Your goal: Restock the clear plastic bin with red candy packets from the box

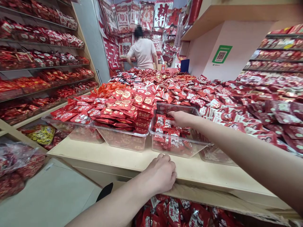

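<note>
My right hand (181, 119) reaches into a clear plastic bin (182, 150) partly filled with small red-and-white snack packets (174, 133). Its fingers point left, somewhat apart, and touch or hover just over the packets; I see nothing held. My left hand (163, 173) is curled into a fist at the front edge of the counter (127, 157). The inside of that fist is hidden. Just below it runs the edge of a cardboard box (213, 196), with larger red snack bags (174, 211) inside.
Left of the bin, another clear bin (123, 138) is heaped with red packets (121, 105). More packets cover the counter behind and to the right. Stocked shelves (42, 67) line the left wall. A person in a light shirt (144, 52) stands at the back.
</note>
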